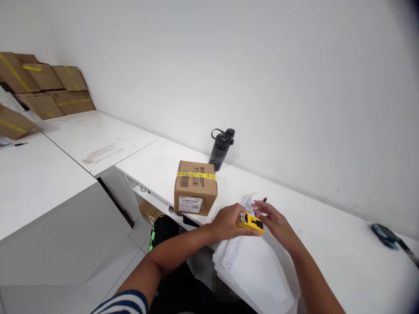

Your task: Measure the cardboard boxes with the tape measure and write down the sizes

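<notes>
White desk (330, 248), plain wall (294, 87). Our left hand (225, 223) is wrapped round what looks like a yellow tape measure (253, 223) above the paper stack (258, 270); our right hand (276, 224) is half open beside it, contact unclear. We'd grip the casing snugly.

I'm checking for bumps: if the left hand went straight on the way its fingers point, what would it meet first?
Probably the right hand, just past the yellow tool in the left hand; depth between them is unclear.
</notes>
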Demonstrator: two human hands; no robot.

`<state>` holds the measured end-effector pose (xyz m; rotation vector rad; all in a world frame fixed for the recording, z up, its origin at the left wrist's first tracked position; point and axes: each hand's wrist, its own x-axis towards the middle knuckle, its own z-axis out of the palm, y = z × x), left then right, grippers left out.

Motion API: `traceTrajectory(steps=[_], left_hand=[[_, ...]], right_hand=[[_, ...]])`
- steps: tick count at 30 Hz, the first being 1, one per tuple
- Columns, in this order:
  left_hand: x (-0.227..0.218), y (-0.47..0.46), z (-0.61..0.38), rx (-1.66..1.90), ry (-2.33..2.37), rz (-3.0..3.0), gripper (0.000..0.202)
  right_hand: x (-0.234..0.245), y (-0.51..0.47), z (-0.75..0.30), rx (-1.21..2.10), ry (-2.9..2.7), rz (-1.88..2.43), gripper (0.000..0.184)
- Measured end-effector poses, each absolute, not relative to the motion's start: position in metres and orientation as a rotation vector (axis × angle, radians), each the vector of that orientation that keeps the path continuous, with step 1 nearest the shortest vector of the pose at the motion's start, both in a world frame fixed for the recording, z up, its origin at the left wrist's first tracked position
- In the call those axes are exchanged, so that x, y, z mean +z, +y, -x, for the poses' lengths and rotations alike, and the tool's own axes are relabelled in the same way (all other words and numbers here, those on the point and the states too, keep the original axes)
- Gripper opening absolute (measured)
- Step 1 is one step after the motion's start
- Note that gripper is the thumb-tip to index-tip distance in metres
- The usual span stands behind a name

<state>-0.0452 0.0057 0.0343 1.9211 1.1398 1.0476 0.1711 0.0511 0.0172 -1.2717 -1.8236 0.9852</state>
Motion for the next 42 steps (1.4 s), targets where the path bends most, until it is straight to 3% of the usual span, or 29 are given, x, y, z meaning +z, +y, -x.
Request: traceTrajectory(steps=[3,7,9,12,16,21,34,42], left_hand=[[0.051,-0.02,0.054,1.508,0.85,-1.891,0.066],[0.083,-0.048,0.073,1.884,0.634,-1.873,0.07],[0.096,-0.059,0.085,1.902,0.695,-1.758,0.061],[0.106,-0.071,0.101,1.75,0.713,-1.428,0.049],[0.106,-0.082,0.124,1.582,0.665,-1.041,0.051],[0.103,-0.092,0.15,1.476,0.655,-0.944,0.053],[0.09,-0.11,0.139,1.847,0.56,-1.071,0.054],[0.098,-0.115,0.134,1.738,0.505,-0.899,0.056]], right_hand=[[0.053,0.01,-0.161,1.545,-1.826,0.938,0.069],[0.101,-0.031,-0.121,1.64,-1.911,0.716,0.098],[0.113,-0.04,-0.091,1.459,-1.884,0.766,0.094],[0.119,-0.044,-0.05,1.192,-1.846,0.836,0.074],[0.123,-0.042,-0.024,1.024,-1.947,0.893,0.058],[0.137,-0.038,-0.024,0.919,-2.204,0.914,0.056],[0.159,-0.054,-0.017,0.829,-2.408,0.866,0.046],[0.156,-0.059,-0.021,0.58,-2.401,0.786,0.042]])
